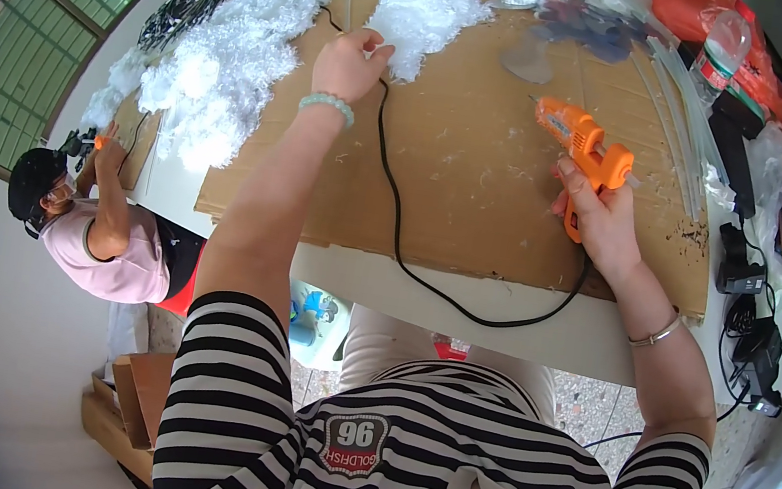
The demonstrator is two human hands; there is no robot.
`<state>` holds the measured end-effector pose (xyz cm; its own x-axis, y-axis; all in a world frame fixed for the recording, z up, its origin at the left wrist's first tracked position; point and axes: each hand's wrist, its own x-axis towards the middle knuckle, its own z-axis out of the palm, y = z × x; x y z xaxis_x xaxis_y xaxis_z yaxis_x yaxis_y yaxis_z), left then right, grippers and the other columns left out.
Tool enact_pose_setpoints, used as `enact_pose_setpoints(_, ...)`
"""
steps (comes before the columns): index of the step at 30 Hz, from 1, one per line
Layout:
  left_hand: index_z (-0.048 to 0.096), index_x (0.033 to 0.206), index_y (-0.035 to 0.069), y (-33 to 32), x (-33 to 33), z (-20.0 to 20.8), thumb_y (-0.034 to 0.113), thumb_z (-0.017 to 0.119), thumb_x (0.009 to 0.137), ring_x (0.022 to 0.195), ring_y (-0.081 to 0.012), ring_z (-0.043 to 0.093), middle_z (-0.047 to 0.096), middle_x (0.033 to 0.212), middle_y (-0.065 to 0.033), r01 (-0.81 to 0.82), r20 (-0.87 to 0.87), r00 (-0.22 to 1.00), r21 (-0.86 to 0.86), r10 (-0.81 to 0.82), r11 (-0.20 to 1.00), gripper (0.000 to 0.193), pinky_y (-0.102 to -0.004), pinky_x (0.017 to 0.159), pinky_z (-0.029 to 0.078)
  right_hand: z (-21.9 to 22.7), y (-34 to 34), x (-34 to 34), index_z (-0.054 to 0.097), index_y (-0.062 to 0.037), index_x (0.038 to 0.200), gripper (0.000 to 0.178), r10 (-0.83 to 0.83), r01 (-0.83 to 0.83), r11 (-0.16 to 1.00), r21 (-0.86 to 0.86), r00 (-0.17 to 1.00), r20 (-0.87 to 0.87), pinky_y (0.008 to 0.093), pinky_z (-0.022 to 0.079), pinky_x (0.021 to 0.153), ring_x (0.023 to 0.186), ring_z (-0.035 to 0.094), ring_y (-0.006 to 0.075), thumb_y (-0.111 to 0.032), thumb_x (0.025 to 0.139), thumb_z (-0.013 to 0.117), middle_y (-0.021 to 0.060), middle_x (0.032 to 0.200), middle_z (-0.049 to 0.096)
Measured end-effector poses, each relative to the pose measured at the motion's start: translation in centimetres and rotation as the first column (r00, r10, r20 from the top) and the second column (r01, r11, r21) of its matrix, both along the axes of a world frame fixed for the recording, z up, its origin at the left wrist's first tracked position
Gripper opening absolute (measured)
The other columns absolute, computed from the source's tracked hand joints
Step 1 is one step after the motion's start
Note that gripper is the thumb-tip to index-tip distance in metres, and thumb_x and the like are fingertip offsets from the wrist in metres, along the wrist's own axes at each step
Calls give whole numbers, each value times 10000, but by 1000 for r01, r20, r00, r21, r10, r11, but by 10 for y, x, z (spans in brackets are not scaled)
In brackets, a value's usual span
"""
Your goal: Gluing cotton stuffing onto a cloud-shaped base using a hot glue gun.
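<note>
My right hand (600, 215) grips an orange glue gun (582, 147) by its handle, nozzle pointing up-left over a brown cardboard sheet (482, 177). A clear glue stick pokes out of the gun's back. Its black cord (395, 215) loops across the cardboard and the table's front edge. My left hand (349, 64) reaches far forward and pinches a tuft at the edge of a big heap of white fluffy tufts (237, 60).
Clear glue sticks (680, 106), a plastic bottle (722, 46) and an orange bag (743, 54) lie at the right. Black adapters and cables (752, 329) sit on the right table edge. Another person (101, 221) works at the left end. Cardboard boxes (125, 397) stand on the floor.
</note>
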<state>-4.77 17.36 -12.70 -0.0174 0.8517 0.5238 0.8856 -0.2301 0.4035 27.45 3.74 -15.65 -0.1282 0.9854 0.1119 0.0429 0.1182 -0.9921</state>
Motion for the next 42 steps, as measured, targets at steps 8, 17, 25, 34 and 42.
enact_pose_setpoints(8, 688, 890, 51, 42, 11, -13, 324, 648, 785, 803, -294, 640, 663, 859, -126, -32, -342, 939, -33, 18, 999, 295, -354, 722, 500, 9, 2, -3, 556, 12, 936, 232, 7, -7, 1000, 29, 1000, -21, 235, 448, 520, 572, 556, 98, -212, 889, 593, 31, 793, 563)
enact_pose_setpoints(17, 619, 1037, 13, -20, 14, 68, 166, 581, 830, 641, -128, 524, 610, 843, -26, 277, 795, 606, -172, -33, 945, 260, -246, 566, 437, 5, 8, 2, 570, 11, 954, 222, -101, 72, 984, 164, 978, 182, 262, 471, 570, 629, 569, 130, -186, 864, 618, 57, 806, 593)
enact_pose_setpoints(25, 627, 947, 38, -75, 29, 58, 143, 561, 838, 670, -112, 530, 604, 807, -32, 358, 946, 319, -64, -57, 931, 165, -240, 553, 438, 31, 17, 37, 588, -8, 1004, 333, -477, 42, 857, 513, 441, 760, 413, 491, 726, 814, 607, 356, -161, 720, 673, 173, 921, 620)
enact_pose_setpoints(34, 648, 917, 40, -101, 67, 44, 102, 602, 877, 687, -53, 567, 635, 806, 15, 643, 887, 394, -78, -242, 762, 87, -194, 573, 452, 49, 13, 61, 619, -14, 1029, 402, -350, 10, 936, 353, 160, 923, 400, 488, 779, 897, 601, 349, -256, 720, 705, 161, 969, 611)
enact_pose_setpoints(42, 636, 918, 18, -131, 108, 38, 117, 594, 888, 685, -63, 571, 634, 794, 1, 677, 924, 210, 99, -321, 729, 112, -206, 583, 463, 81, -15, -7, 600, 10, 1084, 388, -46, -265, 870, 415, 796, 604, 287, 455, 616, 653, 548, 154, -214, 779, 688, 92, 824, 592)
